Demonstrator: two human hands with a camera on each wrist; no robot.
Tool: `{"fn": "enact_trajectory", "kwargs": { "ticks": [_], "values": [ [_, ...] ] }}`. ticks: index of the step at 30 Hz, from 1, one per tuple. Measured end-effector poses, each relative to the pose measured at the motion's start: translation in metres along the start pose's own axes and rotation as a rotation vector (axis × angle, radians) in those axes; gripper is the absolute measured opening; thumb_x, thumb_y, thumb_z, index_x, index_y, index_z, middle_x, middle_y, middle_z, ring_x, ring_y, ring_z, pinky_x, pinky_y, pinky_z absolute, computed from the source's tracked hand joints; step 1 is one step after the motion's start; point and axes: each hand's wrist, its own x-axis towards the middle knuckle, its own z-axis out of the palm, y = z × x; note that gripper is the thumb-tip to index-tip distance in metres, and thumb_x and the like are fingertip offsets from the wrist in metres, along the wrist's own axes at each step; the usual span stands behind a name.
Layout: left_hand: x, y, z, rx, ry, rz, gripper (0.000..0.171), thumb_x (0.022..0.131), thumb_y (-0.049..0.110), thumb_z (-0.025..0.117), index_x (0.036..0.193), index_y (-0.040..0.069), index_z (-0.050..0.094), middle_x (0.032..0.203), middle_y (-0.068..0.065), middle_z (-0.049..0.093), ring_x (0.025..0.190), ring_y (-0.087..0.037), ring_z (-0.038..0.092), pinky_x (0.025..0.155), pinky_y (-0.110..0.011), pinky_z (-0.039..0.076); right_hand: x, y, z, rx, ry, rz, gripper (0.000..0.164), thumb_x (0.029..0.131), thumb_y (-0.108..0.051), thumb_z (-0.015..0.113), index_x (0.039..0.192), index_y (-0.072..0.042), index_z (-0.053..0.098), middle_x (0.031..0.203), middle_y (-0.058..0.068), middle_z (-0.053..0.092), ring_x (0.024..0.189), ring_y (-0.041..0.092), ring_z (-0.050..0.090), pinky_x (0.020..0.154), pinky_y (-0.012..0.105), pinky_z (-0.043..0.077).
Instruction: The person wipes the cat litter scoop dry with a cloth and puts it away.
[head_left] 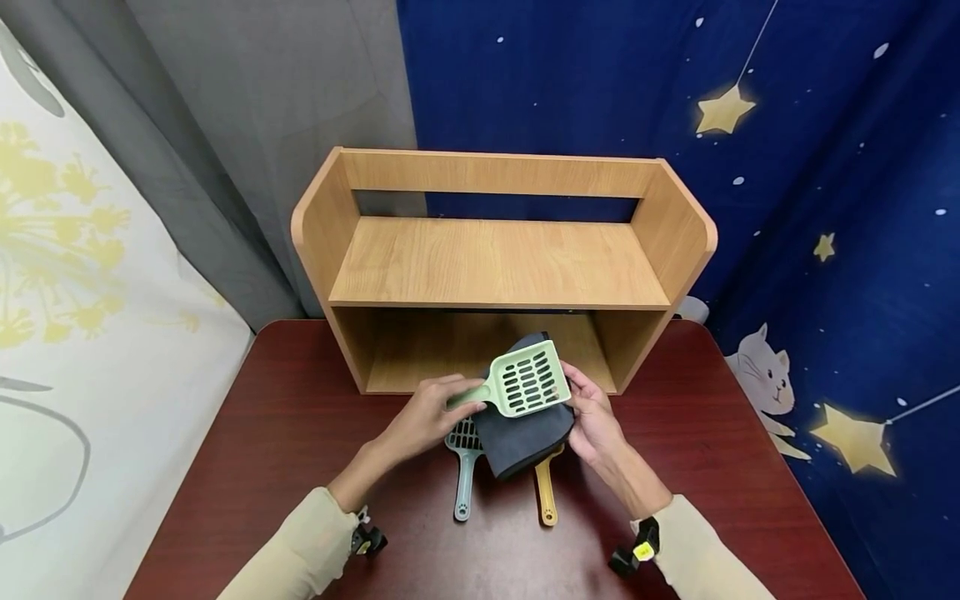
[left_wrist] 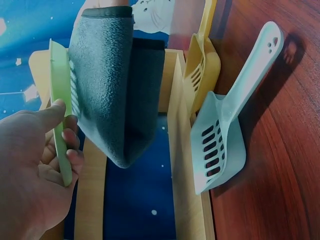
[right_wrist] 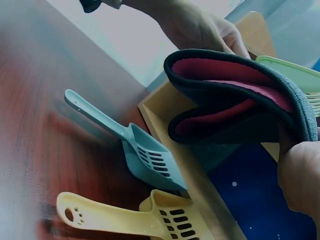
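My left hand point(head_left: 429, 417) pinches the handle of a pale green litter scoop point(head_left: 491, 390) between thumb and fingers, its slotted pan raised over a cloth. That folded dark grey cloth point(head_left: 517, 442) hangs from my right hand point(head_left: 596, 425), which grips its right edge. Pink lining shows inside the folds of the cloth point(right_wrist: 220, 70) in the right wrist view. Below, a blue-grey litter scoop point(head_left: 464, 483) and a yellow litter scoop point(head_left: 545, 492) lie on the table, handles toward me. In the head view the cloth hides part of the yellow scoop's pan.
A two-level wooden shelf point(head_left: 495, 262) stands at the back of the dark red table point(head_left: 300, 433), right behind my hands. Behind it hang a grey curtain point(head_left: 285, 83) and a blue starry curtain point(head_left: 562, 75). White printed fabric point(head_left: 105, 350) is at the left.
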Motion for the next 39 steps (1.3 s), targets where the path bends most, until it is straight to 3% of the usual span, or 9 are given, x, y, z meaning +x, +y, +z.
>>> {"fn": "enact_trajectory", "kwargs": {
  "ticks": [7,14,20,24,26,30,35,37,39],
  "values": [
    [-0.004,-0.002,-0.004,0.013,0.0,-0.002,0.033,0.095,0.008,0.079,0.126,-0.003,0.075,0.102,-0.005,0.077,0.08,-0.008,0.061,0.071,-0.025,0.054,-0.001,-0.022,-0.005,0.008,0.052,0.023,0.052,0.102,0.017,0.044,0.122,-0.02,0.075,0.152,-0.002,0.049,0.148,0.01,0.036,0.103,0.024,0.052],
    [-0.008,-0.005,-0.005,0.005,-0.004,-0.012,0.032,0.093,0.007,0.08,0.123,-0.004,0.076,0.092,-0.003,0.074,0.071,-0.006,0.053,0.063,-0.022,0.049,0.0,-0.04,-0.012,0.007,0.057,-0.01,0.049,0.104,0.015,0.045,0.128,-0.018,0.073,0.154,0.003,0.048,0.139,0.015,0.048,0.096,0.025,0.056],
    [-0.005,-0.002,-0.001,-0.026,-0.004,-0.024,0.035,0.095,0.009,0.079,0.127,-0.005,0.074,0.095,-0.004,0.074,0.072,-0.004,0.052,0.061,-0.022,0.048,0.0,-0.026,-0.008,0.006,0.054,0.023,0.05,0.103,0.015,0.045,0.125,-0.019,0.075,0.163,0.002,0.036,0.153,0.012,0.029,0.103,0.024,0.052],
    [-0.001,-0.001,0.003,-0.027,0.009,-0.008,0.035,0.095,0.008,0.079,0.127,-0.005,0.074,0.099,-0.006,0.076,0.075,-0.004,0.055,0.064,-0.022,0.049,0.0,-0.011,-0.004,-0.012,0.05,0.017,0.047,0.103,0.015,0.042,0.129,-0.013,0.069,0.146,0.001,0.058,0.135,0.01,0.053,0.097,0.024,0.054],
    [0.001,0.001,0.005,-0.029,0.011,-0.008,0.035,0.094,0.008,0.08,0.127,-0.004,0.074,0.1,-0.006,0.076,0.076,-0.005,0.056,0.065,-0.023,0.05,0.0,-0.005,-0.002,-0.017,0.047,0.021,0.049,0.102,0.016,0.038,0.14,-0.006,0.059,0.133,0.0,0.068,0.123,0.009,0.063,0.096,0.025,0.055],
    [0.003,0.003,0.006,-0.037,0.008,-0.012,0.035,0.094,0.008,0.08,0.127,-0.005,0.074,0.1,-0.007,0.076,0.076,-0.006,0.056,0.065,-0.022,0.049,0.001,0.002,0.003,-0.034,0.055,0.055,0.064,0.096,0.02,0.029,0.158,0.006,0.033,0.123,-0.003,0.073,0.118,0.008,0.065,0.099,0.026,0.054],
    [0.003,0.001,0.003,-0.025,0.001,0.001,0.035,0.095,0.007,0.079,0.127,-0.005,0.074,0.099,-0.006,0.076,0.075,-0.004,0.055,0.064,-0.022,0.049,0.0,-0.003,-0.002,-0.017,-0.002,0.029,0.054,0.099,0.018,0.037,0.139,-0.009,0.061,0.127,-0.002,0.071,0.119,0.007,0.064,0.098,0.025,0.055],
    [0.002,0.0,0.001,-0.016,-0.007,0.008,0.035,0.094,0.007,0.08,0.127,-0.004,0.074,0.1,-0.006,0.076,0.075,-0.004,0.056,0.065,-0.022,0.05,-0.001,-0.008,-0.006,-0.012,-0.018,0.016,0.051,0.1,0.017,0.042,0.126,-0.017,0.07,0.134,-0.003,0.067,0.124,0.006,0.061,0.098,0.024,0.054],
    [0.0,-0.002,-0.001,-0.008,-0.013,0.019,0.036,0.094,0.007,0.08,0.127,-0.005,0.074,0.099,-0.007,0.076,0.075,-0.004,0.056,0.065,-0.022,0.051,-0.003,-0.014,-0.009,-0.018,-0.006,0.022,0.048,0.101,0.016,0.047,0.125,-0.017,0.073,0.145,-0.003,0.058,0.133,0.005,0.053,0.1,0.024,0.053]
  ]
}}
